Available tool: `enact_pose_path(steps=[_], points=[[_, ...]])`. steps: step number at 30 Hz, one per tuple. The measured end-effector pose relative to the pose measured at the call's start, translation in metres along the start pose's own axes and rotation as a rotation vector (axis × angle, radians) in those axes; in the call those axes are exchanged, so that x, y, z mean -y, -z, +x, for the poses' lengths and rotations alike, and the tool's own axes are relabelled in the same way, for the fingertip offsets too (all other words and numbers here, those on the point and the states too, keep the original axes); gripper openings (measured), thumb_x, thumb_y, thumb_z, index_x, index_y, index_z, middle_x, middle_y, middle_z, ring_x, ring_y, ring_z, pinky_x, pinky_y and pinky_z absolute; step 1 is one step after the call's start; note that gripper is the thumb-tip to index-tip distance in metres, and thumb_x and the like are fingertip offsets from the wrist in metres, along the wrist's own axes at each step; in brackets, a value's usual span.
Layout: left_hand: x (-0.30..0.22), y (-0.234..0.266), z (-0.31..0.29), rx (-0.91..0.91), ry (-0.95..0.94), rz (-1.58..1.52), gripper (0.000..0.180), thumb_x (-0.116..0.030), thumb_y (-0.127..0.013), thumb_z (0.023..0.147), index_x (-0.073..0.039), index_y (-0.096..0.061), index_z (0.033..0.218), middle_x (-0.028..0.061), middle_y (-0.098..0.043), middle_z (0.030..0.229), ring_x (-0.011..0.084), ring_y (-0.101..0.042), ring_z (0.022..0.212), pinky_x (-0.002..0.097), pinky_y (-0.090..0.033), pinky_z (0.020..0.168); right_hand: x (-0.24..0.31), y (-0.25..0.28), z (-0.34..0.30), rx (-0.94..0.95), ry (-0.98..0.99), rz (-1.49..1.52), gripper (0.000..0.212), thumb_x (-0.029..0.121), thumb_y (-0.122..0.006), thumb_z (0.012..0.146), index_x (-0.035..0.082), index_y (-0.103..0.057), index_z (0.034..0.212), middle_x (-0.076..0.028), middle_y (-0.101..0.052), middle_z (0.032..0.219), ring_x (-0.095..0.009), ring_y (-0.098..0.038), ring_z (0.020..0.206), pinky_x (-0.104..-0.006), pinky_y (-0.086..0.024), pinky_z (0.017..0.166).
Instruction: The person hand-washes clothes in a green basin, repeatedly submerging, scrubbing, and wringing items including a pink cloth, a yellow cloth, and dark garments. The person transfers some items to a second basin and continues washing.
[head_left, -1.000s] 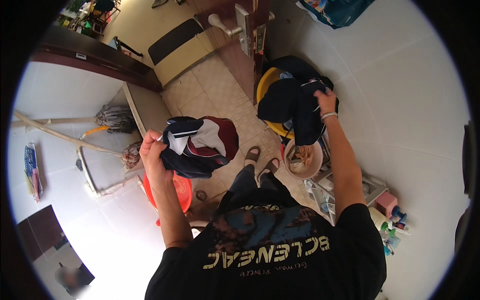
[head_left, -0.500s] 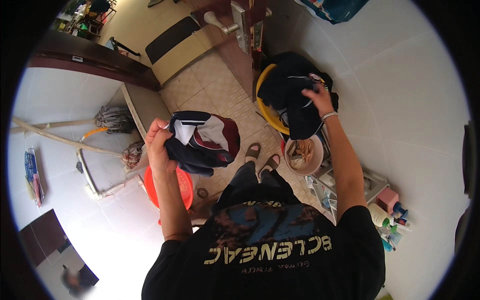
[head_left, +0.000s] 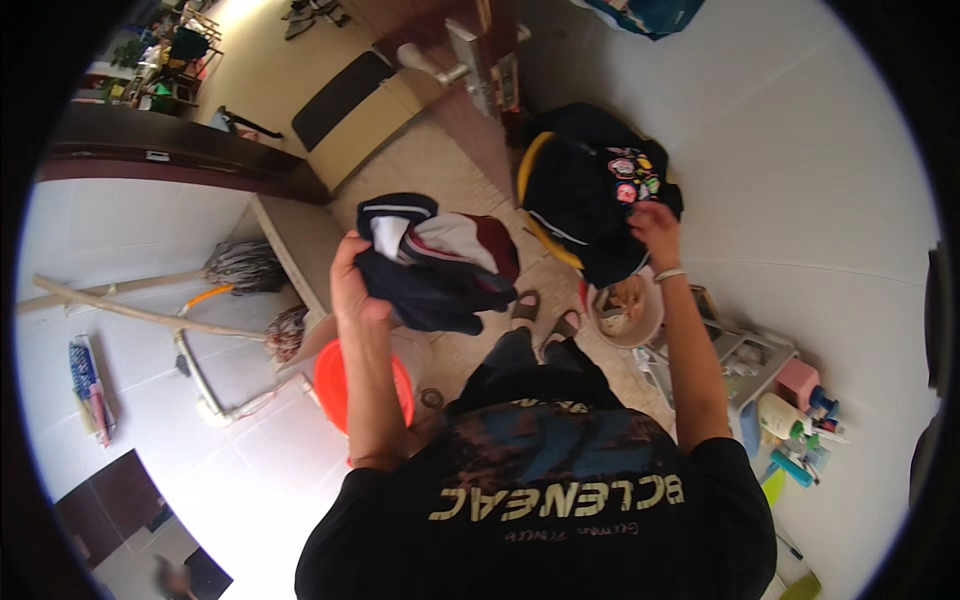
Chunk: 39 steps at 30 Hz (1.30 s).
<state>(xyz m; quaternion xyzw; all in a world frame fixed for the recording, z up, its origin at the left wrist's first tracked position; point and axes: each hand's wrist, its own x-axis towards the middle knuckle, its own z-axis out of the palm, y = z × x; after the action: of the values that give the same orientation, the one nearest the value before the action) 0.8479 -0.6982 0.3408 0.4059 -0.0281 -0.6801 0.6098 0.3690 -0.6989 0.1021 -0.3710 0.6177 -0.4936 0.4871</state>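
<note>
My left hand (head_left: 358,285) is closed round a bundled jacket (head_left: 430,285) in navy, white, grey and maroon, holding it up above the floor. My right hand (head_left: 655,235) is at a dark garment (head_left: 580,200) with bright patches, its fingers bent against the cloth. That garment lies heaped over a yellow basin (head_left: 535,165), hiding most of it. Just below my right hand is a pale pink basin (head_left: 640,325) with tan cloth in it.
A red bucket (head_left: 350,390) stands under my left forearm. Mops (head_left: 245,268) lean at the left wall. A grey shelf rack (head_left: 750,360) with bottles (head_left: 785,415) is at the right. An open door with a handle (head_left: 440,65) stands ahead.
The jacket in my left hand has moved right and slightly forward. My right hand has shifted lower on the dark garment, whose bright patches now show spread out.
</note>
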Motion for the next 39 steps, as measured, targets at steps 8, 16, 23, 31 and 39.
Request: enact_pose_path(steps=[8, 16, 23, 31, 39], points=[[0.013, -0.019, 0.007, 0.099, 0.081, 0.188, 0.021, -0.015, -0.057, 0.088, 0.0, -0.068, 0.097, 0.016, -0.074, 0.094, 0.0323, -0.072, 0.086, 0.045, -0.059, 0.087, 0.012, 0.008, 0.025, -0.084, -0.143, -0.116, 0.089, 0.006, -0.077, 0.077, 0.009, -0.03, 0.152, -0.007, -0.064, 0.102, -0.01, -0.06, 0.066, -0.0237, -0.047, 0.053], [0.008, -0.005, 0.012, 0.112, 0.257, 0.03, 0.02, -0.009, -0.056, 0.085, 0.0, -0.068, 0.099, 0.016, -0.073, 0.098, 0.0326, -0.071, 0.09, 0.0459, -0.059, 0.088, 0.005, 0.013, 0.032, -0.085, -0.175, -0.291, 0.023, 0.012, -0.077, 0.083, 0.005, -0.067, 0.102, 0.002, -0.057, 0.068, -0.009, -0.053, 0.05, -0.0242, -0.045, 0.045], [0.007, -0.04, -0.005, 0.355, 0.052, 0.244, 0.011, -0.007, -0.053, 0.071, -0.002, -0.054, 0.081, 0.0107, -0.063, 0.084, 0.0235, -0.062, 0.081, 0.033, -0.054, 0.08, 0.033, 0.031, 0.033, -0.113, -0.17, -0.103, 0.014, 0.019, -0.075, 0.089, 0.01, -0.066, 0.093, 0.005, -0.06, 0.074, -0.006, -0.056, 0.059, -0.0214, -0.045, 0.054], [0.05, -0.05, -0.006, 0.373, 0.168, 0.486, 0.049, -0.037, -0.066, 0.089, -0.002, -0.057, 0.122, 0.0124, -0.066, 0.099, 0.0222, -0.066, 0.094, 0.0348, -0.057, 0.085, 0.18, -0.026, -0.06, -0.068, 0.127, 0.148, 0.012, 0.011, -0.066, 0.093, 0.008, -0.067, 0.105, -0.002, -0.07, 0.098, -0.01, -0.064, 0.087, -0.024, -0.049, 0.081], [0.079, 0.015, 0.013, 0.166, 0.456, 0.556, 0.048, -0.044, -0.067, 0.092, -0.002, -0.066, 0.116, 0.0121, -0.071, 0.103, 0.023, -0.07, 0.09, 0.0354, -0.058, 0.081, 0.189, -0.14, -0.163, 0.835, 0.149, 0.123, 0.03, 0.01, -0.071, 0.09, 0.006, -0.064, 0.119, -0.003, -0.068, 0.116, -0.012, -0.069, 0.094, -0.0263, -0.055, 0.081]])
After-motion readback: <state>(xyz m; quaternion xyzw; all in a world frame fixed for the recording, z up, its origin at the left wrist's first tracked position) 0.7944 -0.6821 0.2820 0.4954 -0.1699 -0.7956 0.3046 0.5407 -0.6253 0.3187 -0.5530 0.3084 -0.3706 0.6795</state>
